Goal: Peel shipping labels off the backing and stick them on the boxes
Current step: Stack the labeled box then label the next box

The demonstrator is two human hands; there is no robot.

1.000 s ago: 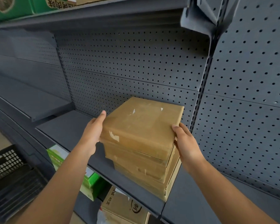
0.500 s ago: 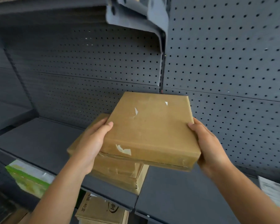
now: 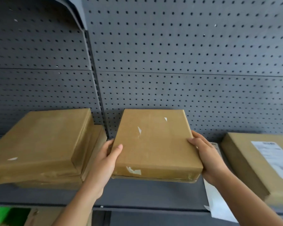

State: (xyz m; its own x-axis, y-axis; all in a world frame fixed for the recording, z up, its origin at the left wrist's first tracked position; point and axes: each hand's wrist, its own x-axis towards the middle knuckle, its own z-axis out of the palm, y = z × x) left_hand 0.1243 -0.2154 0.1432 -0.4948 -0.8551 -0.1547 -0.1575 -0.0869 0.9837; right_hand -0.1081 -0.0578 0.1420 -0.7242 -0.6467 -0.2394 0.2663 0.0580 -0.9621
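Box (image 3: 153,144) mid-frame, held between both hands: left hand (image 3: 103,165) grips its left edge, right hand (image 3: 209,159) grips its right edge, over shelf (image 3: 145,193).

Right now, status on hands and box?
Left hand, right hand grip middle box by its sides. No label on top. Stack left, labelled box right; neither touching.

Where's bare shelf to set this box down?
Bare shelf lies below and in front of the held box, between the left stack and the white sheet. The left hand fills the gap beside the stack. The right side is crowded: right hand, sheet and labelled box sit close together.
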